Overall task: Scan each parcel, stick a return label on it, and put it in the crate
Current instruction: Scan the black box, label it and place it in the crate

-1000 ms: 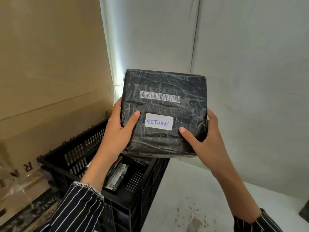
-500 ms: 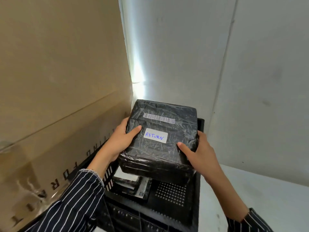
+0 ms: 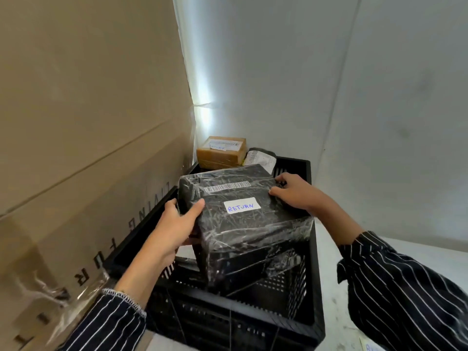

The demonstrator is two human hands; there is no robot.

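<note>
The black film-wrapped parcel [image 3: 253, 231] hangs low in the mouth of the black crate [image 3: 293, 162]. It faces up, tipped toward the wearer, with the RETURN label [image 3: 241, 205] and barcode [image 3: 228, 186] reading left to right. Its longer side seems to run across the crate (it is close to square). The left hand [image 3: 174, 224] has its grip curled round the near-left edge, and the right hand [image 3: 293, 193] clasps the far-right corner. The label is on, so this looks like the placing step. Next comes lowering it flat, then letting go. A brown parcel [image 3: 221, 152] sits at the crate's far end.

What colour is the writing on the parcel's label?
Blue handwriting on the white return label, clearest in the head view.
</note>
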